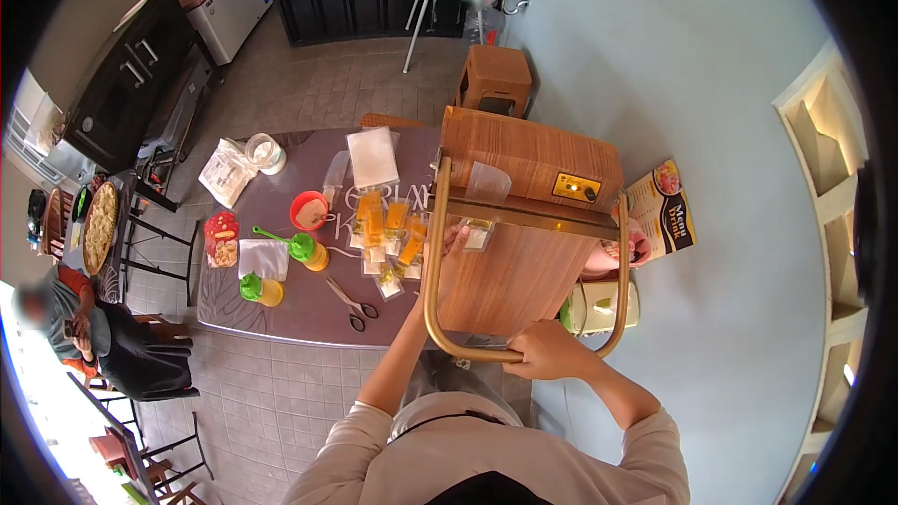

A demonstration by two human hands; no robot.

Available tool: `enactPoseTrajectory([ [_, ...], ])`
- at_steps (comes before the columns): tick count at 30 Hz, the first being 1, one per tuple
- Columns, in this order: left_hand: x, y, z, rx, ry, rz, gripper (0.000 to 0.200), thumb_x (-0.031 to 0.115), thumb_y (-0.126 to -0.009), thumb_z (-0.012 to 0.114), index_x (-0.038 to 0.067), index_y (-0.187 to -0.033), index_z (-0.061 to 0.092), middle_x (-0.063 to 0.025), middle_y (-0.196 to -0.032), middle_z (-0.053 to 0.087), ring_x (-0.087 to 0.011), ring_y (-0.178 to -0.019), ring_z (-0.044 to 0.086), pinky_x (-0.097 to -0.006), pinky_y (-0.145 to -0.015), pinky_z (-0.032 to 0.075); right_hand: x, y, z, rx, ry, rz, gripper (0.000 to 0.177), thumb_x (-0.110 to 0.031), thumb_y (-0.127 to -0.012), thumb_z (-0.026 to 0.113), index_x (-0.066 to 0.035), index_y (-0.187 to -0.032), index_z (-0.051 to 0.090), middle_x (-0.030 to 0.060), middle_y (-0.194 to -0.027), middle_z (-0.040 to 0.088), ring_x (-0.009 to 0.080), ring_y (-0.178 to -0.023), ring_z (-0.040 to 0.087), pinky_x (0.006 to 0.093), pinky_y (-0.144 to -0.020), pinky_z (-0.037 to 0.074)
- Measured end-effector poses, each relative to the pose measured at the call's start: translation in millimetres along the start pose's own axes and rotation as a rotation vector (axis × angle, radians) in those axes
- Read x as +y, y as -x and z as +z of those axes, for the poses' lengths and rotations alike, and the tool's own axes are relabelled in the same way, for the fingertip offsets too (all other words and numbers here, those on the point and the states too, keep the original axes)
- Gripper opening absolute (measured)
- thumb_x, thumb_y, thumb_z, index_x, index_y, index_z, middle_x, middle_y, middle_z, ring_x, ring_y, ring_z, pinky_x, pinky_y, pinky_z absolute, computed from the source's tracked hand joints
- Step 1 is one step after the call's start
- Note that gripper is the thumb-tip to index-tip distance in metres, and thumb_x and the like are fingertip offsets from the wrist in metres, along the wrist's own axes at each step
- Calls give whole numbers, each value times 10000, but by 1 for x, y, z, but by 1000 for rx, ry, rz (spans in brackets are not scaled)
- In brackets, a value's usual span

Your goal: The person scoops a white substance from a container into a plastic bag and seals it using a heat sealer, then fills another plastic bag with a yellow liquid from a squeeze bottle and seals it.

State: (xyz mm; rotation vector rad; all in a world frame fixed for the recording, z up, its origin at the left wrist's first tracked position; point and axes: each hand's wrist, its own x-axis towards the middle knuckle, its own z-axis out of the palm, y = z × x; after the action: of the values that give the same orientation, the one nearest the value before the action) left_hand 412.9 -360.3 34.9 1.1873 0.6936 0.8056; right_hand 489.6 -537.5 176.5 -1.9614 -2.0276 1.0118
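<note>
A wood-patterned sealing machine (510,290) with a gold bar handle (433,290) stands in front of me at the table's right end. My right hand (545,351) is wrapped round the handle's near bar. Beyond the left side of that handle, my left hand (454,241) pinches a small clear plastic packet (478,235) at the metal sealing strip (533,215). Part of this hand is hidden by the handle. Left of the machine lies a pile of small packets (388,248), several with orange contents. A yellow dial panel (578,188) is on the machine's top.
On the dark table (281,309) are scissors (352,303), two green-topped bottles (307,251), a red bowl (309,210), a white tub (266,153) and clear bags (372,157). A menu board (661,210) leans by the wall. Another person (103,337) stands at far left.
</note>
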Motion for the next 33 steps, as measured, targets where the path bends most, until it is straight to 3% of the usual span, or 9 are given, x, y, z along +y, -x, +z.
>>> enactPoseTrajectory([
  [15, 1, 0, 3, 33, 10, -8, 288, 276, -890, 562, 4, -960, 624, -16, -899, 623, -88, -865, 526, -252, -816, 385, 2, 0, 2, 20, -5, -21, 256, -254, -685, 600, -16, -596, 571, 134, -548, 547, 323, -561, 557, 400, -548, 436],
  [17, 0, -1, 4, 90, -76, 75, 362, 309, -881, 570, -37, -972, 622, -71, -825, 643, -109, -786, 584, -251, -722, 455, 2, 0, 2, 6, -7, -5, 258, -257, -686, 599, -17, -595, 571, 135, -544, 544, 323, -557, 556, 400, -544, 434],
  [28, 1, -2, 7, 73, -46, 49, 382, 331, -879, 567, -26, -1006, 615, -71, -872, 643, -111, -824, 579, -257, -762, 446, 2, 0, 2, 12, -10, 8, 272, -262, -689, 594, -18, -575, 560, 143, -532, 536, 332, -538, 544, 407, -531, 426],
  [30, 1, -2, 7, 67, -36, 48, 385, 333, -879, 567, -23, -1019, 611, -79, -889, 644, -117, -834, 581, -259, -772, 445, 0, -1, 0, -32, 19, 31, 270, -305, -704, 588, -44, -650, 636, 142, -594, 584, 329, -589, 577, 416, -549, 441],
  [33, 4, 1, 7, 82, -75, 60, 386, 331, -884, 558, -20, -1038, 602, -91, -924, 645, -135, -871, 589, -274, -790, 446, -1, 0, 0, -5, 55, 45, 243, -291, -695, 592, -57, -653, 641, 129, -605, 589, 323, -596, 577, 411, -545, 438],
])
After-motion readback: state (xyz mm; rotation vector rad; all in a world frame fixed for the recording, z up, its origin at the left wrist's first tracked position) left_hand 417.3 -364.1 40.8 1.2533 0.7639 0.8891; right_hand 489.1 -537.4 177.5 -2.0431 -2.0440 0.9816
